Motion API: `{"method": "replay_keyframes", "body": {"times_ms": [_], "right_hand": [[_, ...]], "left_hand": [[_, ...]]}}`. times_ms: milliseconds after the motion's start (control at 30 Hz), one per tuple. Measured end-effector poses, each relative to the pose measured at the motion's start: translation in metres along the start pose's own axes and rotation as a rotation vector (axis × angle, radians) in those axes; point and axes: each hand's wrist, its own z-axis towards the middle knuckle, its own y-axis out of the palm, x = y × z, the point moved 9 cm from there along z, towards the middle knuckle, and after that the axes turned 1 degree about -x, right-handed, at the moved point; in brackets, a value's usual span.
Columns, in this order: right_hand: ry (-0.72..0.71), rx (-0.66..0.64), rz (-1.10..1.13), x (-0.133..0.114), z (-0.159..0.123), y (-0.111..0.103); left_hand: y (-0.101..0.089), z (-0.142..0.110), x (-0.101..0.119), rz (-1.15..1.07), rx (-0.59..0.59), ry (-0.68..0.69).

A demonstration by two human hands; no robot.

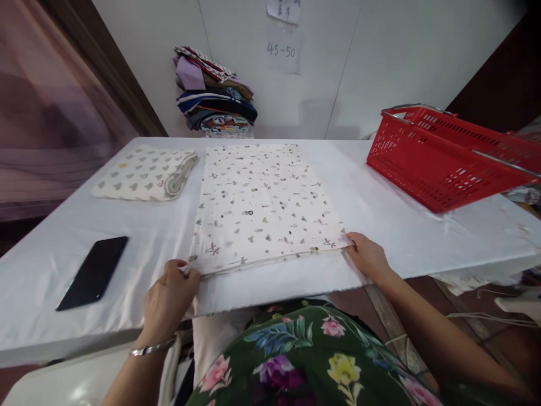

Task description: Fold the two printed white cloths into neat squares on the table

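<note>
A white cloth (270, 208) printed with small figures and plants lies folded flat on the table in front of me. Its near left corner is pinched between the thumb and fingers of my left hand (171, 290). At the near right corner, my right hand (366, 254) grips the edge in the same way. The near edge is stretched fairly straight between both hands and shows several layers. Left of this cloth lies a thick folded blanket (143, 173) with a grey cloud-like pattern; neither hand touches it.
A black phone (93, 273) lies on the white-covered table (350, 197), left of my left hand. A red basket (448, 158) with metal handles stands at the right. Behind the table's far edge rises a stack of folded clothes (215, 93) against the wall.
</note>
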Motion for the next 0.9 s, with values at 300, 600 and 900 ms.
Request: {"method": "replay_keyframes", "body": {"times_ms": [300,600,900], "right_hand": [[-0.285,0.197,0.07,-0.04,-0.011,-0.025],[-0.676,0.047,0.267,-0.132,-0.005,-0.01],[-0.609,0.076,0.38,-0.124,0.003,-0.01]], "left_hand": [[-0.018,-0.012,0.015,0.086,0.252,0.21],[0.027,-0.071,0.155,-0.118,0.152,1.041],[0.041,-0.06,0.17,-0.146,0.087,1.033]]}}
